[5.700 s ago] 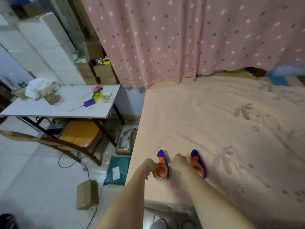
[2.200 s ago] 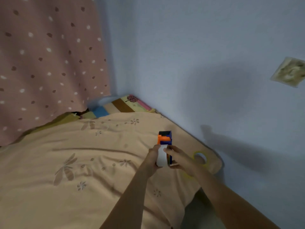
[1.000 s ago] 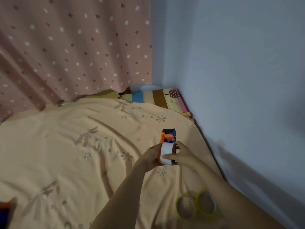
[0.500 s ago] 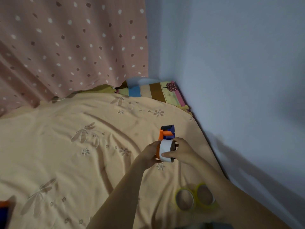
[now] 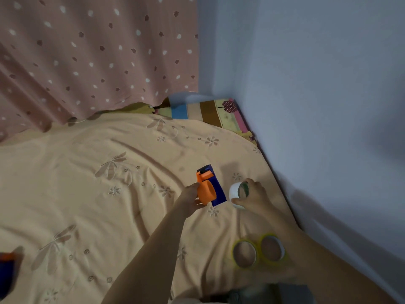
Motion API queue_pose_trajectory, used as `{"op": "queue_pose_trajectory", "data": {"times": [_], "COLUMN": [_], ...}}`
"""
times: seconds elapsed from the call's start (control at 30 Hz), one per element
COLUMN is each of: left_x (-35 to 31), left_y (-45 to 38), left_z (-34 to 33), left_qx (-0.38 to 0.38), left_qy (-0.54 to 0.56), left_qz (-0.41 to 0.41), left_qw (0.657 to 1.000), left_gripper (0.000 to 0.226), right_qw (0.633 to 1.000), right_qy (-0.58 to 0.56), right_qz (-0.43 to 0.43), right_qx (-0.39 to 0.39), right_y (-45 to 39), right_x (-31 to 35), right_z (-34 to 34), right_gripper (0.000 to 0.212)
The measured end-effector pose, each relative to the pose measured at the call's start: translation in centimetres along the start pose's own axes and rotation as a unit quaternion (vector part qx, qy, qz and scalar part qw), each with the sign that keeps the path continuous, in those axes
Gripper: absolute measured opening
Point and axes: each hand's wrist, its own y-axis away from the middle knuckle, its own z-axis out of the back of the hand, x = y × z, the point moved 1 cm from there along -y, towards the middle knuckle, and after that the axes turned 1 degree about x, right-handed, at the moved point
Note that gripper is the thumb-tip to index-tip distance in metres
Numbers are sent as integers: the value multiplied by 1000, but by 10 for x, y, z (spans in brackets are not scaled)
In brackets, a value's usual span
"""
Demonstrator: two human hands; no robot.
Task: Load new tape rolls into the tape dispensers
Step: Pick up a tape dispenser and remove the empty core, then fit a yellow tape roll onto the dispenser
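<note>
My left hand (image 5: pixel 190 198) grips an orange and blue tape dispenser (image 5: pixel 209 187) just above the bed; its orange hub is bare and faces me. To its right, my right hand (image 5: pixel 254 195) holds a white tape roll (image 5: pixel 236 191), clear of the dispenser. Two yellow-rimmed tape rolls (image 5: pixel 258 252) lie flat on the sheet nearer to me, partly under my right forearm. A second blue and orange dispenser (image 5: pixel 7 270) shows blurred at the left edge.
The bed has a peach floral sheet (image 5: pixel 98 194). A grey-blue wall (image 5: pixel 328 106) runs along its right side. A pink dotted curtain (image 5: pixel 87 51) hangs behind, and a striped pillow (image 5: pixel 208 110) lies in the far corner.
The white roll sat against the dispenser's hub half a second ago. Now my right hand has drawn it off to the right, and the orange hub is bare.
</note>
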Motion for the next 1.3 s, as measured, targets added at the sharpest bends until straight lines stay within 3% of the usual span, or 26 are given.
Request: {"op": "queue_pose_trajectory", "data": {"times": [0.5, 0.67, 0.9, 1.1, 1.3], "left_x": [19, 22, 19, 22, 30], "left_y": [-8, -11, -13, -15, -7], "left_z": [28, 45, 49, 29, 6], "left_qx": [-44, -55, -41, -19, 14], "left_qy": [10, 17, 6, -18, -57], "left_qz": [29, 39, 41, 42, 34], "left_qw": [999, 998, 998, 999, 998], "left_gripper": [26, 35, 39, 33, 33], "right_qw": [966, 961, 963, 979, 977], "right_qy": [249, 268, 236, 190, 188], "right_qz": [14, 19, 7, -12, -14], "right_qx": [60, 71, 129, 66, 96], "right_y": [4, -9, -19, 0, 33], "right_x": [-21, -15, -26, -26, -36], "right_z": [-82, -99, -100, -83, -78], "right_gripper": [79, 78, 101, 94, 93]}}
